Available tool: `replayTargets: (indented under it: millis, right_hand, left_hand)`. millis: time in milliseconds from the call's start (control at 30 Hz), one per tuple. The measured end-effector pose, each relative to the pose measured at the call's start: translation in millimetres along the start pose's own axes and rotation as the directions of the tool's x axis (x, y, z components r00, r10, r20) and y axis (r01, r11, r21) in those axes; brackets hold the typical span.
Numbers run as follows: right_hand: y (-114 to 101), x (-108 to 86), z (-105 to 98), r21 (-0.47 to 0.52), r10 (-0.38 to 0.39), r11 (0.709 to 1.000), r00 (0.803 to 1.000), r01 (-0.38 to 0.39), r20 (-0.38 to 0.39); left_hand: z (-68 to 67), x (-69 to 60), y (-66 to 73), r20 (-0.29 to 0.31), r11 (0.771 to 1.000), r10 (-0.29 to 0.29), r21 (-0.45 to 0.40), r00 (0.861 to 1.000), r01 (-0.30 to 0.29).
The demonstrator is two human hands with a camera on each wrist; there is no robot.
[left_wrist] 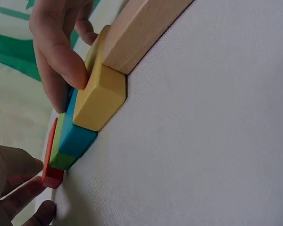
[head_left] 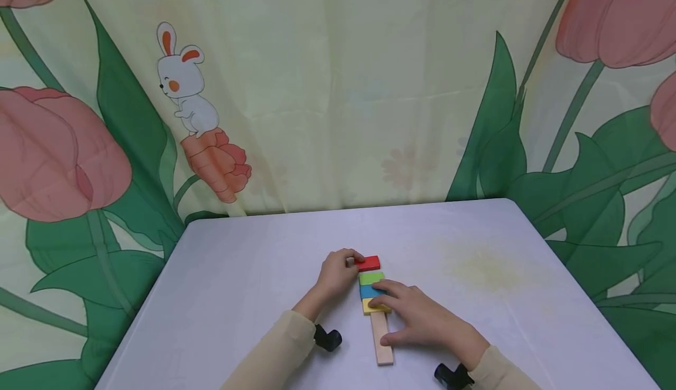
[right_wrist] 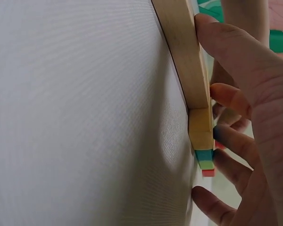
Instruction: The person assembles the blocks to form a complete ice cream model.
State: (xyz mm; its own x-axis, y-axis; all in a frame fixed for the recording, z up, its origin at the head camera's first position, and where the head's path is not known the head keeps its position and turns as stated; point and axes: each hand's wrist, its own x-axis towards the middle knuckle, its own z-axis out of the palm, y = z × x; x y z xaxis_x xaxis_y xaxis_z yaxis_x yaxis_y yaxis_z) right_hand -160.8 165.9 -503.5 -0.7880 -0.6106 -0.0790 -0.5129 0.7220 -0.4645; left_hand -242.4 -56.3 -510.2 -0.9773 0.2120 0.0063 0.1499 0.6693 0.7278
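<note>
A row of blocks lies on the table: a red block (head_left: 372, 262) at the far end, then a green block (head_left: 371, 277), a blue block (head_left: 367, 292) and a yellow block (left_wrist: 100, 96), with a plain wooden strip (head_left: 381, 340) at the near end. My left hand (head_left: 335, 273) pinches the left end of the red block. Over the row from the right reaches my right hand (head_left: 425, 316). Its fingertips rest on the blue and yellow blocks, while its thumb touches the wooden strip.
The blocks lie on a white-covered table (head_left: 237, 284). Behind its far edge hangs a curtain (head_left: 327, 102) printed with tulips and a rabbit. Black wrist-worn devices (head_left: 328, 339) sit at both sleeves.
</note>
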Motion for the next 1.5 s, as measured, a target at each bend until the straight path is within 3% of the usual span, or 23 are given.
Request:
replayTargets:
  millis: [167, 267, 333, 400, 500, 567, 633, 700, 767, 833, 933, 1100, 1500]
  right_hand:
    - [0, -0.7, -1, -0.01, 0.004, 1.0, 1.0, -0.004, -0.008]
    - [0, 0.3, 0, -0.019, 0.003, 1.0, 1.0, -0.003, -0.025]
    - [-1, 2.2, -1, -0.009, 0.001, 1.0, 0.996, -0.001, -0.085]
    - [-1, 5.7, -1, 0.042, 0.021, 0.999, 0.983, -0.014, -0.18]
    - [1, 15.0, -3, 0.221, 0.149, 0.972, 0.934, -0.078, -0.324]
    - [3, 22.8, -6, 0.395, 0.273, 0.91, 0.896, -0.122, -0.351]
    - [6, 30.3, -10, 0.56, 0.38, 0.815, 0.869, -0.153, -0.317]
    - [8, 36.7, -14, 0.685, 0.447, 0.708, 0.86, -0.172, -0.246]
    - [10, 41.4, -17, 0.761, 0.478, 0.62, 0.861, -0.19, -0.175]
    - [11, 44.2, -18, 0.8, 0.493, 0.561, 0.862, -0.212, -0.118]
    - [11, 47.1, -18, 0.831, 0.505, 0.503, 0.861, -0.235, -0.062]
    - [11, 48.3, -17, 0.857, 0.494, 0.454, 0.869, -0.242, -0.017]
    - [12, 43.0, -15, 0.856, 0.486, 0.456, 0.874, -0.242, -0.012]
  left_hand:
    - [2.8, -2.4, 5.3, -0.015, 0.983, -0.077, -0.169, 0.997, 0.073]
    - [2.8, -6.2, 10.2, -0.022, 0.939, -0.148, -0.316, 0.989, 0.134]
    - [1.7, -9.0, 13.6, -0.023, 0.907, -0.187, -0.389, 0.982, 0.163]
    - [0.0, -12.1, 16.3, -0.022, 0.884, -0.227, -0.424, 0.974, 0.196]
    - [-3.3, -16.8, 18.3, -0.009, 0.857, -0.277, -0.454, 0.961, 0.243]
    - [-5.6, -20.8, 18.7, 0.008, 0.838, -0.295, -0.478, 0.955, 0.263]
    - [-7.8, -25.3, 18.7, 0.025, 0.817, -0.298, -0.511, 0.954, 0.268]
    - [-9.3, -29.6, 19.0, 0.042, 0.804, -0.295, -0.53, 0.955, 0.272]
    - [-9.7, -32.9, 19.1, 0.062, 0.795, -0.289, -0.54, 0.955, 0.276]
    - [-9.0, -34.6, 18.7, 0.079, 0.79, -0.289, -0.543, 0.954, 0.284]
    - [-7.4, -35.0, 17.6, 0.098, 0.781, -0.281, -0.555, 0.955, 0.286]
    - [-6.6, -34.7, 17.1, 0.115, 0.769, -0.271, -0.572, 0.956, 0.287]
    - [-7.3, -36.8, 18.9, 0.142, 0.773, -0.241, -0.57, 0.96, 0.279]
